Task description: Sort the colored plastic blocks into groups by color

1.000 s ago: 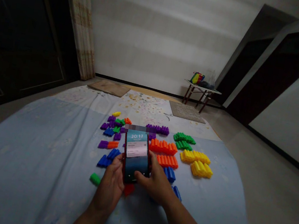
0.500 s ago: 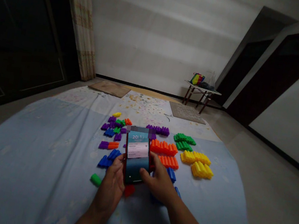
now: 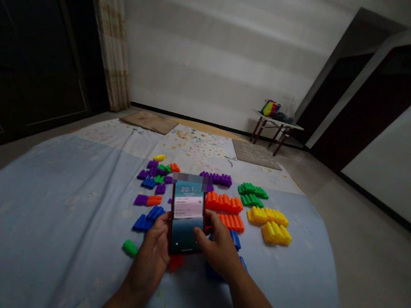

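A smartphone (image 3: 185, 234) with a lit lock screen is held upright over the bed, its top edge blurred out. My left hand (image 3: 153, 250) is closed round its left side and lower corner. My right hand (image 3: 220, 245) grips the right edge with the fingers behind, the thumb at the screen's lower right. Beyond and beneath the phone lie coloured plastic pieces: orange rows (image 3: 224, 203), a purple row (image 3: 220, 179), green ones (image 3: 253, 191), yellow ones (image 3: 269, 216) and blue ones (image 3: 143, 223). A red piece (image 3: 176, 262) and a single green piece (image 3: 130, 248) are close to my left hand.
A pale blue floral sheet (image 3: 45, 201) covers the surface under the pieces. Two flat mats, a brown one (image 3: 150, 121) and a patterned one (image 3: 256, 154), lie at its far end. A small folding table (image 3: 278, 121) with bags stands by the wall.
The view has shifted very slightly. Both hands keep hold of the phone in almost the same place, and the right thumb stays near the lower screen.
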